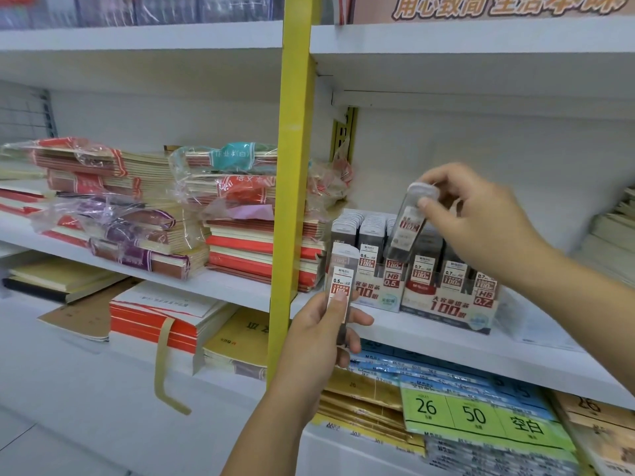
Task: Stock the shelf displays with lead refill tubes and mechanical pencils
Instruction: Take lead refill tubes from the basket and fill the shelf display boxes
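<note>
While a tilted tube (pixel 407 231) is pinched by the right hand (pixel 481 221) over the display (pixel 446 312) at the shelf (pixel 536 355) edge, and a second tube (pixel 340 290) is held by the left hand (pixel 316 341), stocked tubes (pixel 369 225) could be toppled.

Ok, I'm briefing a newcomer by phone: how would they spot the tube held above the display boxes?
Right of the yellow upright, two display boxes of lead tubes stand on the white shelf. Above them the right hand pinches one tube by its cap; unlike the racked ones, it tilts.

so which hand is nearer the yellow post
Left. The left hand is right beside the post; the right hand is farther right, above the display boxes.
</note>
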### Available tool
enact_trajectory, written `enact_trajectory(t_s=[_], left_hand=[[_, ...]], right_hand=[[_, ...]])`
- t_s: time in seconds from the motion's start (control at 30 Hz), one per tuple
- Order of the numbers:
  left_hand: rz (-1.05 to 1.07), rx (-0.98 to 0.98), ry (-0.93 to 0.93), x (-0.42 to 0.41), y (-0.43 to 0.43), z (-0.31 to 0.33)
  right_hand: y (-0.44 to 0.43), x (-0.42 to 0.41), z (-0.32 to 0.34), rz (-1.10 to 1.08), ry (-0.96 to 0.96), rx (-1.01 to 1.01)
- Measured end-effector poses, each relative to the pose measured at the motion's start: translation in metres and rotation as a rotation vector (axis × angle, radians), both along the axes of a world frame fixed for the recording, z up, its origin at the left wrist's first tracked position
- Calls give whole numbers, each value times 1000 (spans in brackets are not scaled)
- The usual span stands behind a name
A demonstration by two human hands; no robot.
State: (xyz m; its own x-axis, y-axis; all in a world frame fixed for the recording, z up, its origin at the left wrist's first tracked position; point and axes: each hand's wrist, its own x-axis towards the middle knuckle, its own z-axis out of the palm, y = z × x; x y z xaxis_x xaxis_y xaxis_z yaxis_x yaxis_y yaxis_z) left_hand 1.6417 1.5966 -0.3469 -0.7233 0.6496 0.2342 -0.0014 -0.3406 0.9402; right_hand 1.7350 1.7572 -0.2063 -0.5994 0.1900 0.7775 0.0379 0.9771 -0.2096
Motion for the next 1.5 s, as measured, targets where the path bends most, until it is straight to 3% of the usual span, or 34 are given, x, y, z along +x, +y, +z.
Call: enact_trajectory(t_s=[0.17,0.3,0.47,0.5,0.57,0.67,0.73,0.87,0.93,1.07,1.17,1.27,1.5], left_hand=[[17,10,6,-4,1,-1],[16,-1,25,-5,3,-2],[1,-20,72,-2,5,-1],[-6,-20,76,-2,6,0],[-30,-20,85,0,7,3],[-80,-30,122,3,10,7],[-35,-39,180,5,13,6],[390,-171,553,-5,20,-5],[510,-281,747,-11,21,-10],[489,-404,854,-18,26,-22],[490,-394,858,-19,28,-24],[492,-373,848,-21,28,-24],[473,-387,869,-22,26,-24]], right_hand=[[11,-20,-18,-129,-253,21],[20,-25,-24,-259,-212,202],[13,-18,-23,-290,-170,277],[7,-15,-24,-233,-117,246],[-8,-8,-30,-7,-112,-13],[-26,-4,-40,293,-309,-503],[-25,-4,-43,328,-281,-570],[-11,6,-19,242,110,-346],[-2,9,-7,184,175,-128],[6,0,-9,4,-27,145],[8,-6,-19,-5,-181,96],[13,-12,-20,-9,-176,-43],[23,-24,-30,-282,-195,236]])
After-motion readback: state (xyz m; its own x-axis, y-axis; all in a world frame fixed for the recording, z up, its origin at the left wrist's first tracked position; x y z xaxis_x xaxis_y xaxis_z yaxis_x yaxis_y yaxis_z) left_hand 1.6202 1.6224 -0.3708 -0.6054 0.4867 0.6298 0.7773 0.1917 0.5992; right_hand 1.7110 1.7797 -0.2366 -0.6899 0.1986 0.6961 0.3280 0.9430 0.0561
